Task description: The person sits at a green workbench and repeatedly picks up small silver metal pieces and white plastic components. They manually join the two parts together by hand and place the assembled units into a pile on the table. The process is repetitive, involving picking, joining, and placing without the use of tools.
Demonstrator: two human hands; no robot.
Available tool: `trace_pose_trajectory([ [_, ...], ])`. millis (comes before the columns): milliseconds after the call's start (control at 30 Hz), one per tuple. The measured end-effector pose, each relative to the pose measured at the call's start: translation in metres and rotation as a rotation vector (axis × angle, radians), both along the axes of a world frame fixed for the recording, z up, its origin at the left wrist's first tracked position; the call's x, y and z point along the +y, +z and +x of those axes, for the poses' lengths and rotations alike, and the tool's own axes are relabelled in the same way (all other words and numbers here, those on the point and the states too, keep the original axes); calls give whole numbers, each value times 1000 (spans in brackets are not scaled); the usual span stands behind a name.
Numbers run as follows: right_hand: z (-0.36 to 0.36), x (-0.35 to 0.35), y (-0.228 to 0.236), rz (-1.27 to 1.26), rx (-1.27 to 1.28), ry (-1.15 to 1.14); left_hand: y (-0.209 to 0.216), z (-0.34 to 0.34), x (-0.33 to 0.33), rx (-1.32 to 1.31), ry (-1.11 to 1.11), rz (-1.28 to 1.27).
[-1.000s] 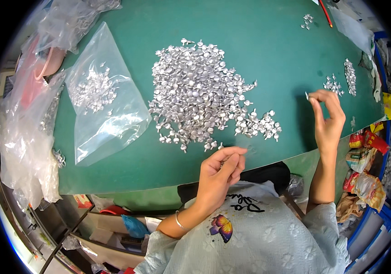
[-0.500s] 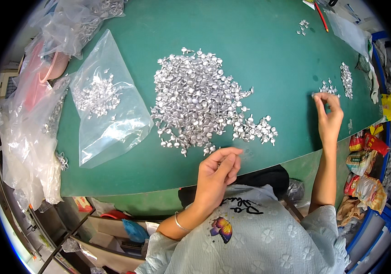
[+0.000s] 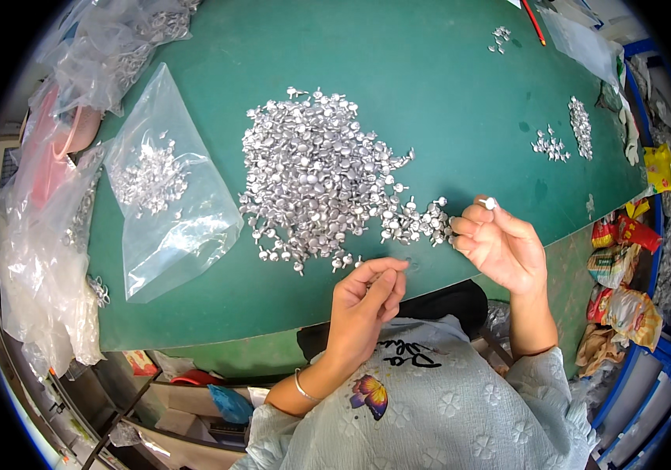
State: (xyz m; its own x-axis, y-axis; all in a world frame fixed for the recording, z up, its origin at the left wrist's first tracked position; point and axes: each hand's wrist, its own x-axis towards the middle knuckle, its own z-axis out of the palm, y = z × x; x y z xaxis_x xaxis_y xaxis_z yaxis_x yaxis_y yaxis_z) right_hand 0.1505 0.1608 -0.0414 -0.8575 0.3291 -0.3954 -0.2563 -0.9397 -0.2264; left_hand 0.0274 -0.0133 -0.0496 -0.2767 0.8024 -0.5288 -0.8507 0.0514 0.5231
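A large heap of small silvery round-headed metal studs (image 3: 312,172) with short stems lies in the middle of the green table. Just off the heap's front edge, my left hand (image 3: 368,301) is closed, thumb against curled fingers; what it may hold is hidden. My right hand (image 3: 508,251) is raised at the heap's right end, palm partly turned up. Its thumb and index finger pinch a single metal stud (image 3: 490,204), and the other fingers curl loosely beside the loose studs there.
To the left lies a clear plastic bag (image 3: 171,235) with studs in it, beside bulky plastic bags (image 3: 53,274) and a pink container (image 3: 81,129). Toward the right edge are a small stud pile (image 3: 550,146) and a longer one (image 3: 580,128). A red pencil (image 3: 534,23) lies far right.
My right hand has come back from the small pile at the right to beside the large heap, with a stud now showing in its pinch. My left hand has hardly moved.
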Motion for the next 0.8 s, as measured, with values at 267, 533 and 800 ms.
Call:
trace_pose_trajectory([
  [267, 7, 11, -15, 1120, -629, -200, -2, -1, -2, -20, 4, 9],
  [533, 38, 102, -23, 2407, -1695, -159, -2, -11, -8, -27, 27, 10],
  [800, -79, 5, 7, 2082, -516, 221, -1, -18, -16, -74, 144, -15],
])
